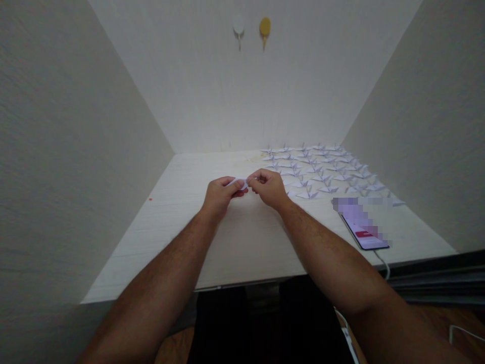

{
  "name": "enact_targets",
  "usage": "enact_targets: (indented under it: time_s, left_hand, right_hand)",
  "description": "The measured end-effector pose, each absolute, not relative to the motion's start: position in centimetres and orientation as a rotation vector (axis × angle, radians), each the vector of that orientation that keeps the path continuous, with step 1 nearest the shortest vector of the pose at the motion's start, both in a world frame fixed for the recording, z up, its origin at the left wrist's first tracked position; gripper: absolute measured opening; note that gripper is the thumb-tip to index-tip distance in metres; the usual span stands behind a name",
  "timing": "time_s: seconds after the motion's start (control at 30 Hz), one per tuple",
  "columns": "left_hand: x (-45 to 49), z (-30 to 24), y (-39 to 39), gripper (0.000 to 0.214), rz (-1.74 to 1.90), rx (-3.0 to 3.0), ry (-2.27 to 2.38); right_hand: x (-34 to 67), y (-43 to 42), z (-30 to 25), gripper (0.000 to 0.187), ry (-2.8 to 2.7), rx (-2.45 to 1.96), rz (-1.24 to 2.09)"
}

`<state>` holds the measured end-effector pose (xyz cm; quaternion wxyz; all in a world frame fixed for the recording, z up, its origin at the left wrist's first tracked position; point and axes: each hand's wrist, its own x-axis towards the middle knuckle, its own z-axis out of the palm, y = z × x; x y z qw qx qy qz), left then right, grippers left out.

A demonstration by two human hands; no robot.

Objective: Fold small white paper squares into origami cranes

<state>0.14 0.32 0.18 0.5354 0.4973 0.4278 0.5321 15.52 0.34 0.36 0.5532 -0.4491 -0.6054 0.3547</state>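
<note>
A small piece of folded white paper (238, 183) is held between my two hands above the middle of the white table. My left hand (221, 194) grips its left side, thumb on top and fingers underneath. At the paper's right end, my right hand (268, 187) pinches it between thumb and forefinger. The paper's exact folds are too small to make out, and the fingers cover part of it. Rows of white paper cranes (311, 163) stand on the table just beyond and to the right of my right hand.
A phone (359, 225) with a lit screen lies on the right of the table (166, 212), its white cable (383, 263) hanging over the front edge. Walls enclose the left, back and right. Two hooks, one white (238, 26) and one yellow (264, 26), are on the back wall.
</note>
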Motion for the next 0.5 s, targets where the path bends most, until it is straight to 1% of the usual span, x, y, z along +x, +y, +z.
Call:
enact_targets:
  time_s: [0.5]
  left_hand:
    - [-0.21, -0.32, 0.86, 0.03, 1.349, 1.192, 0.991]
  right_hand:
    - [15.81, 0.8, 0.02, 0.018, -1.399, -0.982, 0.906]
